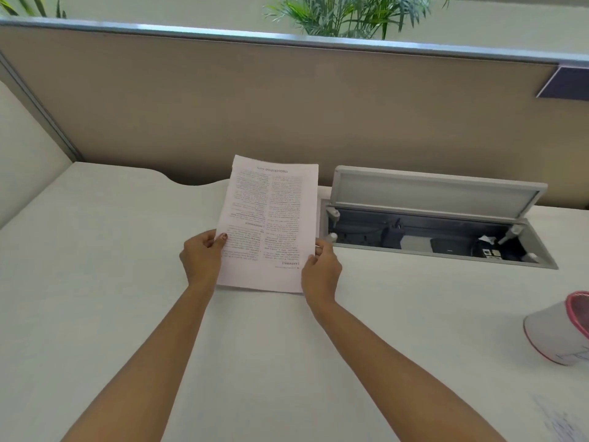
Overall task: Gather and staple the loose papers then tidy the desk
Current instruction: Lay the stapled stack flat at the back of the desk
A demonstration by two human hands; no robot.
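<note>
You hold the papers (271, 224) at the centre of the frame. Your left hand (202, 258) pinches their left edge, thumb on top, and your right hand (320, 272) grips the lower right corner, so the hands are apart. The print faces you upside down, over the white desk (95, 282). This looks like the gathering step. Next you likely need a stapler, and none is in view. What looks like a faint sheet (561, 422) lies at lower right, below the pink-rimmed pot (554, 333).

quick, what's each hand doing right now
Left hand: grips the papers at their left edge.
Right hand: grips the papers' right edge.
</note>
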